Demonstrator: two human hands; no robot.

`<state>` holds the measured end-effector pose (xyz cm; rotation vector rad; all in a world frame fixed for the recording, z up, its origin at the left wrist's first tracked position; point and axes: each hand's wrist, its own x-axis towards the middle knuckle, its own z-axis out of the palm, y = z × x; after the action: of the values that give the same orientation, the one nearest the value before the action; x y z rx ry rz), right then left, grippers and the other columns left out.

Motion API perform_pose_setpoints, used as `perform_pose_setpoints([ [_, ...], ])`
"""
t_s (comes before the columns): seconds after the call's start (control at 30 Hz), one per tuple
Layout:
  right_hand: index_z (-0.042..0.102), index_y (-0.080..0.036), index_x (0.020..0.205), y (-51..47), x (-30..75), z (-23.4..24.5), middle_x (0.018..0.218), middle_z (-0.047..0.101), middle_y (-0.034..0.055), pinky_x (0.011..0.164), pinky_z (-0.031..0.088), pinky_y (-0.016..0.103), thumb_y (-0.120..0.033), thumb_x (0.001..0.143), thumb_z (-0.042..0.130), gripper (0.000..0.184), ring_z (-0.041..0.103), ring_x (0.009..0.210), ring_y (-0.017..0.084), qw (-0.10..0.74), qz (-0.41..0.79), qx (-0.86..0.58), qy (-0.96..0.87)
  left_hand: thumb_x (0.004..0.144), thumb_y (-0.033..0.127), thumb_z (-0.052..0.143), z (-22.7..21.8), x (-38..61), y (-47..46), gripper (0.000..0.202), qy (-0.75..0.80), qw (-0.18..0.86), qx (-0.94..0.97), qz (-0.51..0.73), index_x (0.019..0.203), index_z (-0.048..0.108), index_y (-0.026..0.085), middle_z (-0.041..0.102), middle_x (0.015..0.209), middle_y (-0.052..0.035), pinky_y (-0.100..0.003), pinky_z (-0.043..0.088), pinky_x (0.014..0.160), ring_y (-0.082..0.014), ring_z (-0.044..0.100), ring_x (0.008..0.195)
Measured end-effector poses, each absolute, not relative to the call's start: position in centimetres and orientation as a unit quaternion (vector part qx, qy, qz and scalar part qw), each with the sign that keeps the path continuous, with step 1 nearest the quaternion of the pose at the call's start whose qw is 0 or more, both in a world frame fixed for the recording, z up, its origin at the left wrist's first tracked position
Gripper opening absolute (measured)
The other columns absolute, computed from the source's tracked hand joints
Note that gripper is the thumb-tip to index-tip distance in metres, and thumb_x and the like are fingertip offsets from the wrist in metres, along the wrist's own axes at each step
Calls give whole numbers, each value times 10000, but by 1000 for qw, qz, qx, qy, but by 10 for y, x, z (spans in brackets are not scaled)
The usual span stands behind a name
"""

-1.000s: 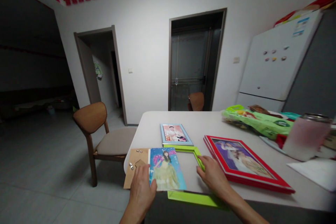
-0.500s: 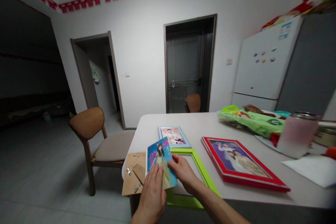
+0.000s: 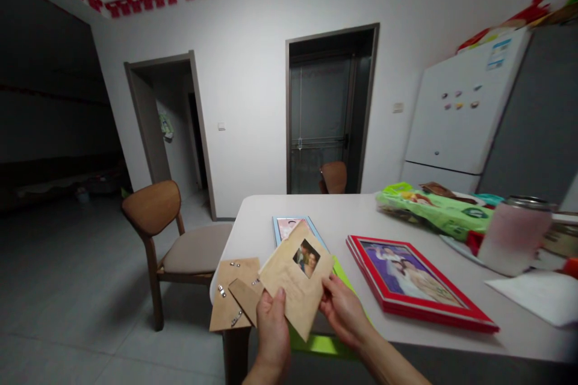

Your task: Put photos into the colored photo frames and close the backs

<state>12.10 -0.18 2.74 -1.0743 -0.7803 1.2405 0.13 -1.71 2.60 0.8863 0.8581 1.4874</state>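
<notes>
Both hands hold a beige photo card with a small picture of two people printed near its upper part. My left hand grips its lower left edge, thumb on top. On its right edge, my right hand pinches with thumb and fingers. Beneath the card lies a lime-green picture frame, mostly covered. A brown backing board with metal clips and a stand flap lies left of my hands, at the table's edge. A light-blue framed photo is partly hidden behind the card.
Red framed photos are stacked to the right on the white table. Beyond them are a green package, a pink jar and white paper. A wooden chair stands left of the table.
The blue picture of a person in a yellow dress no longer shows; a beige face with a small inset picture does. My left hand's thumb now lies on top of the card.
</notes>
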Motion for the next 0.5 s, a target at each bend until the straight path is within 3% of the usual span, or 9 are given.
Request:
perform_pose_setpoints([
  [0.07,417,-161,1103,1,138,31,941,634,88,597,480,257,-238,725,360,390,613,759,167,619,504,-490,-351,683,407,497,21,2,-15,534,357,579,408,609,1117,446,98,561,1086,-126,-304,398,854,-227,508,1011],
  [0.2,451,-124,1108,7,176,36,825,663,102,565,477,270,-176,689,344,436,625,665,179,536,486,-567,-394,689,245,473,13,-7,-11,564,456,512,521,509,1200,336,51,409,1243,-162,-247,324,922,-186,407,1122],
  [0.37,532,-101,1017,14,191,29,715,670,97,540,466,263,-113,619,356,435,618,579,171,467,516,-572,-434,658,183,464,2,-9,-17,564,504,365,693,363,1197,361,53,395,1261,-133,-282,230,989,-191,330,1175],
  [0.5,561,-85,963,28,181,19,659,664,91,507,449,238,-113,609,342,416,612,558,166,451,456,-616,-457,660,191,441,3,-6,-22,567,509,330,735,304,1200,360,39,361,1283,-138,-293,244,987,-196,319,1183],
])
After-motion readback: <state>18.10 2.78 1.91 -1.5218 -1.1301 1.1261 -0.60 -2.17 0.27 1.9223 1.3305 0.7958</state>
